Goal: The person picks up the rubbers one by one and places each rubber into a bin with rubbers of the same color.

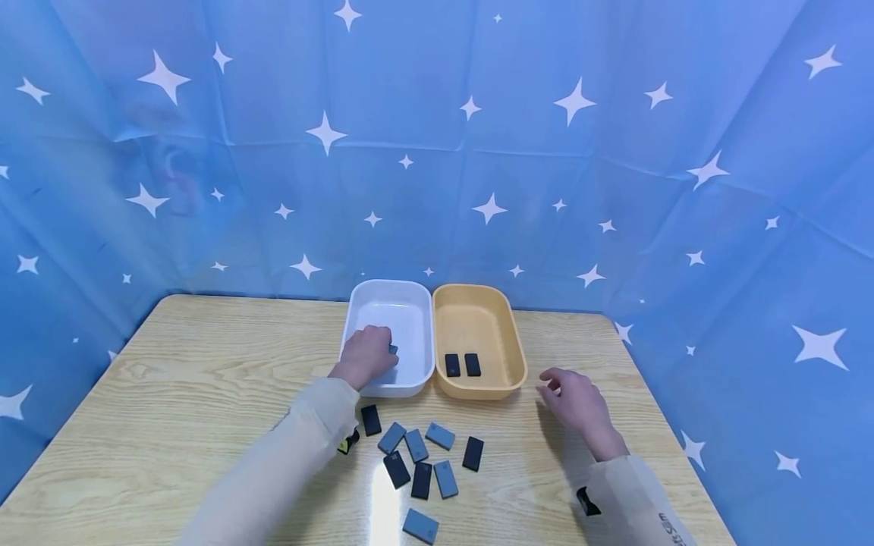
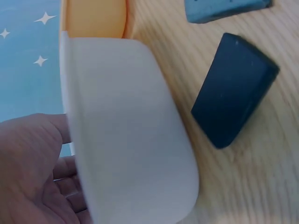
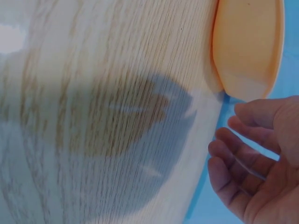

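Note:
My left hand [image 1: 367, 355] reaches over the near left rim of the white bin [image 1: 412, 390]. A small blue rectangular block [image 1: 392, 349] shows between its thumb and fingers, which appear to pinch it. In the left wrist view the bin's wall [image 2: 126, 126] hides the fingertips and the block. Right of the yellow bin [image 1: 482, 393], my right hand [image 1: 579, 402] hovers above the table with loosely curled fingers and nothing in them; the right wrist view shows the same hand [image 3: 261, 163]. Two black blocks [image 1: 452, 365] lie side by side inside the yellow bin.
Several blue blocks [image 1: 445, 479] and black blocks [image 1: 473, 453] lie scattered on the wooden table [image 1: 205, 379] in front of the bins. One black block [image 1: 371, 420] is just below the left forearm's side. A blue star-patterned curtain [image 1: 437, 174] hangs behind the table.

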Available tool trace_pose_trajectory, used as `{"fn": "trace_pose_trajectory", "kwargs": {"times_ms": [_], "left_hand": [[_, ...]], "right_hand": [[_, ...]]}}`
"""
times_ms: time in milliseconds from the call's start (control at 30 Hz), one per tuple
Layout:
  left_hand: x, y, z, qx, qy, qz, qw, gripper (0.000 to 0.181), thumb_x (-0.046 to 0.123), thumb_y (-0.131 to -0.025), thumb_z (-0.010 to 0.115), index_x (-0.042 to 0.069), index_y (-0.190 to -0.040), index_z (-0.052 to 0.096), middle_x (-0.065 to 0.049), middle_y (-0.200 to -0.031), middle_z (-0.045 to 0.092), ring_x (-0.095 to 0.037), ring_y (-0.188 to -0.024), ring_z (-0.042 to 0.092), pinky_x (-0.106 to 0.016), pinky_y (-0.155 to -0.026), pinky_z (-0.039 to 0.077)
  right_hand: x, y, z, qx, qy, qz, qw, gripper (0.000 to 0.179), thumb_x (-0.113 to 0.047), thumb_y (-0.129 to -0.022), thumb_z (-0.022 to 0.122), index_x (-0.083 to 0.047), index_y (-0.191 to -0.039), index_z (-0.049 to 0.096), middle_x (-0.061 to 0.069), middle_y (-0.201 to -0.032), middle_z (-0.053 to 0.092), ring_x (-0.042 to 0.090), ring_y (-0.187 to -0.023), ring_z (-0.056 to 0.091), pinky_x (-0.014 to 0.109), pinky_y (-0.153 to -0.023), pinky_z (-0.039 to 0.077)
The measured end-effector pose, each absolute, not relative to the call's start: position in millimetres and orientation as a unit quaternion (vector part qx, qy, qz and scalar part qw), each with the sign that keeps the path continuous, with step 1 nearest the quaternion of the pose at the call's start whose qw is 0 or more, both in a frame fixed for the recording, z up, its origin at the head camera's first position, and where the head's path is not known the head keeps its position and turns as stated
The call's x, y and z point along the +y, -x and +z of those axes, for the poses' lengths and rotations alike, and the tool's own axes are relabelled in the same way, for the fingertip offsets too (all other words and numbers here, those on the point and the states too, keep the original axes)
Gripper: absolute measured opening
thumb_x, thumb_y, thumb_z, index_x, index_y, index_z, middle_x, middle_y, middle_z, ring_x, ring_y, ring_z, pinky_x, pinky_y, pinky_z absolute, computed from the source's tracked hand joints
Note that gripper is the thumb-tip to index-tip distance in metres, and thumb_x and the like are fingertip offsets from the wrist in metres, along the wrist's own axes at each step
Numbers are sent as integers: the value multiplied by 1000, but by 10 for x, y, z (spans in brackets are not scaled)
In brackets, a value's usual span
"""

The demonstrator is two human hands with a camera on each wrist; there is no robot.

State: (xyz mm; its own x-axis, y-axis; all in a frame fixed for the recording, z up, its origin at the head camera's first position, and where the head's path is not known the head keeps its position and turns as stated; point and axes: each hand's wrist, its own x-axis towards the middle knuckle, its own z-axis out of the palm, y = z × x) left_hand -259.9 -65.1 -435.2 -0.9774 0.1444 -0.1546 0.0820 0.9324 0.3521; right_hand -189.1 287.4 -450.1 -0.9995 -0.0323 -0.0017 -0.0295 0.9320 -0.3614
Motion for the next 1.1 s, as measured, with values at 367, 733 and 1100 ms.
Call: {"fn": "trace_pose_trajectory", "kwargs": {"times_ms": [367, 733, 1100], "left_hand": [[-579, 2600, -4487, 977, -20, 195, 88, 25, 23, -88, 68, 7, -108, 65, -8, -90, 66, -20, -76, 60, -36, -76, 53], [-577, 2630, -4588, 978, -13, 191, 83, 25, 25, -88, 69, 7, -104, 64, -7, -85, 61, -21, -74, 59, -36, -74, 52], [-558, 2630, -4596, 981, -14, 178, 82, 27, 28, -87, 71, 7, -103, 67, -7, -86, 60, -21, -75, 59, -38, -78, 53]], "right_hand": [[2856, 1917, -4523, 983, 9, -183, 11, 29, -21, -93, 63, -4, -116, 66, 11, -97, 70, 22, -81, 66, 38, -67, 53], [2867, 1914, -4533, 983, 6, -185, 15, 28, -21, -94, 62, -5, -116, 66, 10, -96, 70, 21, -81, 65, 38, -67, 53], [2884, 1930, -4567, 983, 7, -185, 12, 27, -21, -94, 62, -5, -115, 67, 10, -95, 70, 21, -80, 66, 39, -67, 53]]}}
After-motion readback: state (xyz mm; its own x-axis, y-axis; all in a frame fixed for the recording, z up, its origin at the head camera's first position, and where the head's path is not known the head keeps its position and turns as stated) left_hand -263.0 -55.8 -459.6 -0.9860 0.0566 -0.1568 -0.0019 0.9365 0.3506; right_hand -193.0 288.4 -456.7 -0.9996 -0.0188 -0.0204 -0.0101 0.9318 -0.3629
